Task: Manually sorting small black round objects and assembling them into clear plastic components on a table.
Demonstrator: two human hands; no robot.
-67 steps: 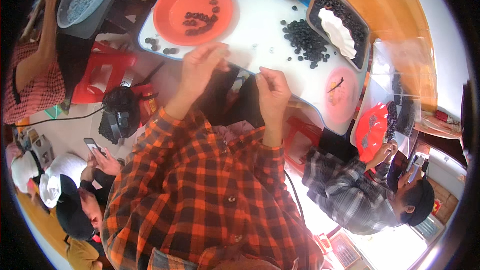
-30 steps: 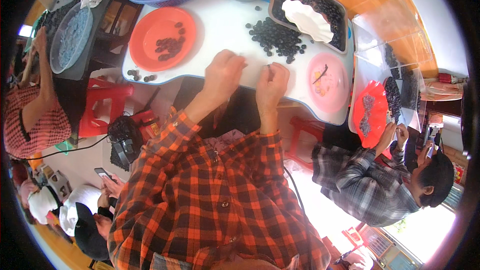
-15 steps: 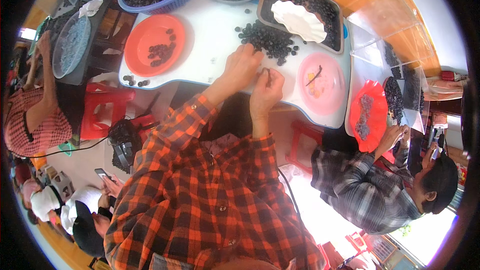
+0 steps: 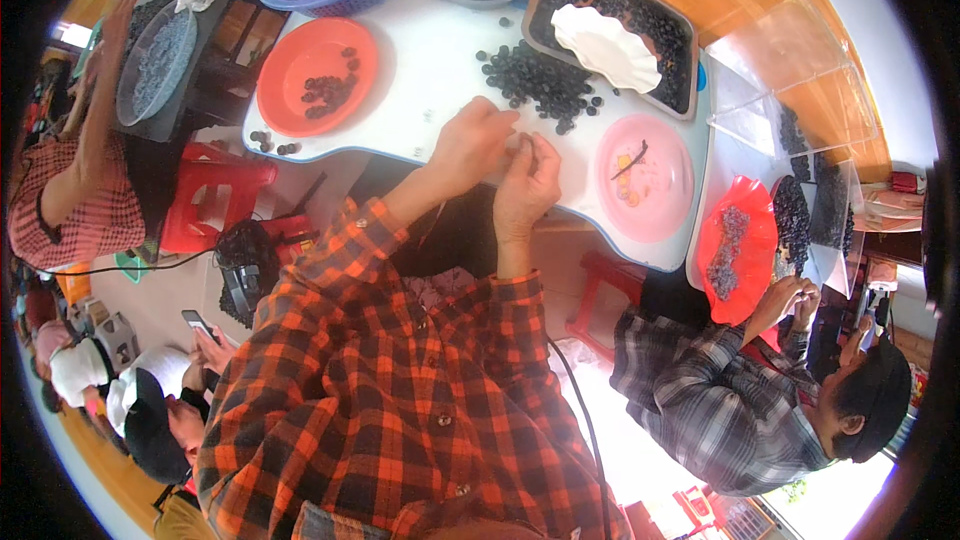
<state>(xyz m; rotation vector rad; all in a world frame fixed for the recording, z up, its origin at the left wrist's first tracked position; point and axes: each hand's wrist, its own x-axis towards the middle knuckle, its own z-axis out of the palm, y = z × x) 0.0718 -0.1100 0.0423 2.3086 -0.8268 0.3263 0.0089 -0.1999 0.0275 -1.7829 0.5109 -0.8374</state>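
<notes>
Left hand (image 4: 468,150) and right hand (image 4: 528,188) are close together near the centre of the frame, fingers bent inward; whether either pinches a small piece cannot be told. Loose dark pieces (image 4: 545,85) lie heaped just above them on the white table (image 4: 420,65). An orange basin (image 4: 285,65) stands toward the upper left, a pink dish (image 4: 655,215) to the hands' right.

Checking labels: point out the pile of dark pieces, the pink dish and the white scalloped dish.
Pile of dark pieces (image 4: 545,86): head view, its dense middle.
Pink dish (image 4: 666,208): head view, bare lower-right inside.
White scalloped dish (image 4: 606,48): head view, its middle.
</notes>
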